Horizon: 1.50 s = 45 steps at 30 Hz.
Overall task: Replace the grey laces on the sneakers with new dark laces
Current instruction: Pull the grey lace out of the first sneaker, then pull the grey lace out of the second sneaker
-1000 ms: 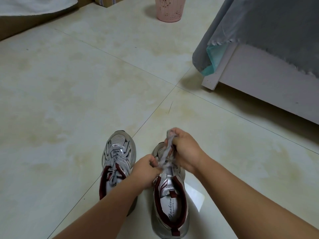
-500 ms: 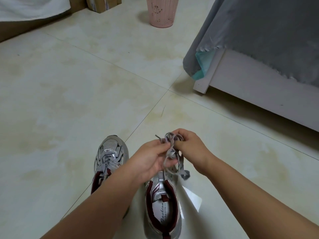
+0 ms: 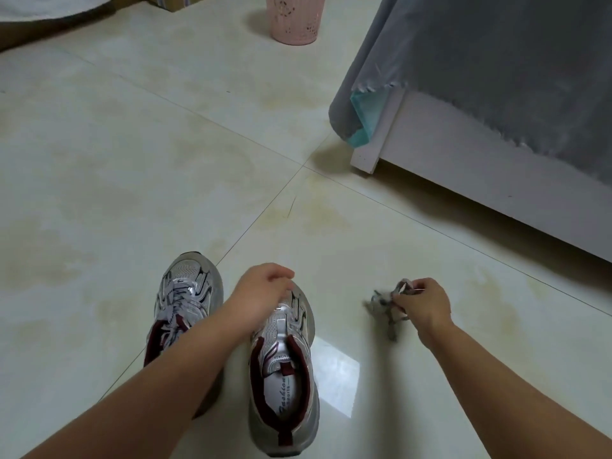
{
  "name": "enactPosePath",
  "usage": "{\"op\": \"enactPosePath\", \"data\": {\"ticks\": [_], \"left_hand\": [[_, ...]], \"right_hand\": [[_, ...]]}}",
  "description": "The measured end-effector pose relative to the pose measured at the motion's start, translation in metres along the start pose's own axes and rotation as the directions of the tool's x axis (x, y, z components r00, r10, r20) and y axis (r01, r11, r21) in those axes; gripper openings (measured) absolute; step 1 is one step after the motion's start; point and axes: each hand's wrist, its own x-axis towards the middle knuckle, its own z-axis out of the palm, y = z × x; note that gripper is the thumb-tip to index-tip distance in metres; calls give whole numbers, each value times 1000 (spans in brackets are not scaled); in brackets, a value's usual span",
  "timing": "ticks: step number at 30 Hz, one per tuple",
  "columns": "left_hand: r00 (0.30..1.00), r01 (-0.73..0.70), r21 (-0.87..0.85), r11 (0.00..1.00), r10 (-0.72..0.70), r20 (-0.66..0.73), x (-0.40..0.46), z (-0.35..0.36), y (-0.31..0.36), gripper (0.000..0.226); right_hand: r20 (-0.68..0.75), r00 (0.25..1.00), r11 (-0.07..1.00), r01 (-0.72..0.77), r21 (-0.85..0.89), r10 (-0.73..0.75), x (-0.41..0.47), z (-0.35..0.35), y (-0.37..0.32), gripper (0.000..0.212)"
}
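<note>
Two silver sneakers with maroon lining stand side by side on the tiled floor. The left sneaker [image 3: 183, 303] still carries its grey lace. The right sneaker [image 3: 284, 369] has no lace in its eyelets. My right hand [image 3: 425, 303] pinches a bundled grey lace [image 3: 385, 304] and holds it just above the floor, to the right of the shoes. My left hand [image 3: 261, 293] hovers over the toe of the right sneaker with fingers loosely curled, holding nothing. No dark laces are in sight.
A bed [image 3: 496, 154] with a grey cover and white frame fills the right side. A pink perforated bin [image 3: 294, 19] stands at the back. Cardboard boxes [image 3: 175, 1] sit at the far top left.
Both hands held the bunched grey lace above the right sneaker. My right hand has carried the lace off to the right and down, and my left hand has let go.
</note>
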Motion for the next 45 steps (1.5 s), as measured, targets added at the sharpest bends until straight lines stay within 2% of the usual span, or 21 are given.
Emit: {"op": "enactPosePath", "data": {"ticks": [2,3,5,7,9,10,11,13,15,17,18,21,25,28,30,33,36,38,40,42,45], "left_hand": [[990,-72,145,987,89,-110,0,-11,-6,15],[978,-104,204,973,137,-156,-2,-17,-9,17],[948,-146,312,939,223,-229,-6,-28,-15,21],[897,-146,410,900,296,-329,-13,-45,-19,23],[817,-116,525,843,382,-433,-22,-64,-26,26],[786,-67,586,807,404,-467,-27,-73,-31,28],[779,12,633,774,390,-491,-32,-82,-37,31],[824,205,649,732,228,-518,-41,-100,-52,46],[887,308,622,720,20,-461,-50,-112,-68,59],[933,292,625,724,-72,-353,-58,-116,-86,56],[949,256,625,737,-69,-308,-62,-117,-95,50],[957,191,544,817,-33,-287,-68,-118,-108,39],[974,175,624,761,-44,-221,-73,-113,-110,34],[982,161,627,762,-63,-176,-93,-106,-121,34],[989,143,640,755,-76,-131,-111,-104,-133,37],[998,64,756,651,-48,-44,-129,-107,-143,43],[998,-7,769,640,53,-35,-131,-111,-140,39],[992,-37,762,647,118,-52,-127,-111,-135,32],[981,-51,739,672,174,-90,-120,-111,-133,24],[965,-67,682,728,221,-140,-114,-110,-136,24],[943,-120,563,818,270,-192,-109,-104,-144,27]], "right_hand": [[92,996,997,-12,-74,19,6,-1,6,18],[147,989,982,16,-189,12,6,0,8,19],[195,981,864,78,-497,23,0,5,9,35],[127,992,743,94,-663,-13,-18,10,3,50],[135,973,712,228,-664,-186,-44,18,-10,48],[214,951,724,307,-618,-221,-59,23,-16,47],[333,915,750,382,-540,-226,-73,29,-22,50],[577,809,810,413,-417,-115,-108,41,-31,62],[699,715,741,479,-472,-17,-137,51,-32,66],[691,720,577,591,-564,-62,-150,60,-25,51],[663,740,526,610,-593,-111,-152,63,-23,41],[580,793,530,577,-621,-185,-151,67,-21,31],[502,832,498,548,-673,-236,-144,67,-24,26],[490,836,443,547,-710,-246,-141,66,-29,27],[516,830,374,557,-741,-214,-145,63,-35,29],[553,807,228,590,-775,-209,-160,62,-52,38],[653,684,147,719,-679,-325,-182,70,-70,39],[746,572,183,819,-544,-341,-199,85,-77,34],[799,511,270,856,-441,-316,-213,104,-75,34],[823,490,346,854,-388,-287,-220,124,-67,35],[824,501,448,821,-355,-264,-222,146,-48,41]]}}
